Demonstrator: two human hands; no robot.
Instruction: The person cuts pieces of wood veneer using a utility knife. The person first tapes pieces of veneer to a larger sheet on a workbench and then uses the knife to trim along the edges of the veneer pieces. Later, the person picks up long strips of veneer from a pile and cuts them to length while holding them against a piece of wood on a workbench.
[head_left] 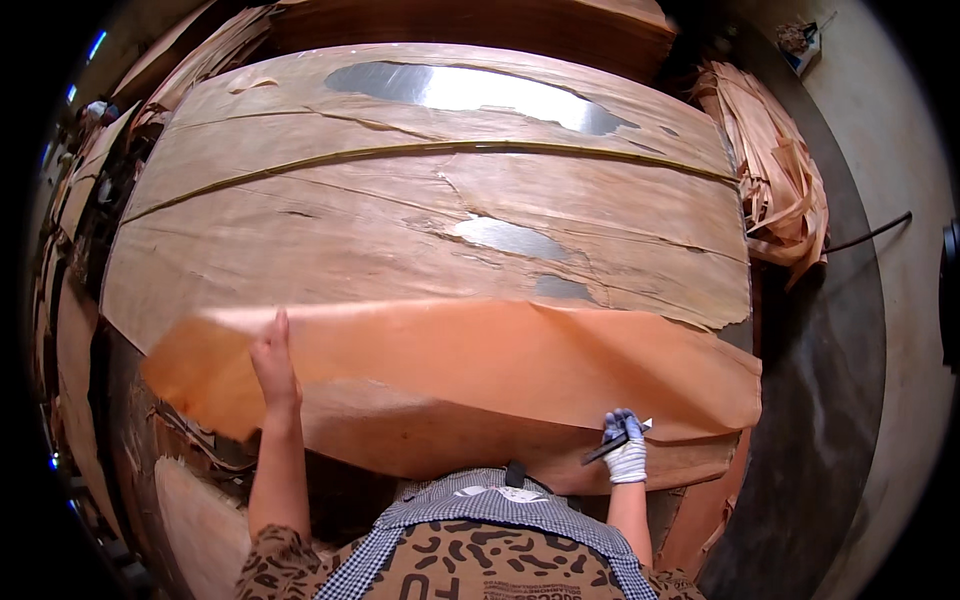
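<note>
A long orange-tan wood veneer sheet (470, 350) stretches across the near side of the work surface, its left end lifted and blurred. My bare left hand (274, 365) grips this sheet near its far edge, thumb pointing up. In my right hand (626, 455), which wears a white and blue-grey glove, is a knife (600, 452) with a dark handle and a pale pointed tip. That hand is at the sheet's near edge, toward the right. Beyond lies a wide, paler veneer layer (340, 235) with torn holes; shiny metal (440, 85) shows through them.
A thin dark strip (440, 148) runs crosswise over the pale layer. Bundled veneer scraps (770, 160) hang at the right edge, near a dark rod (870, 232). Stacked veneer (470, 28) stands at the far side, with more sheets (85, 200) along the left.
</note>
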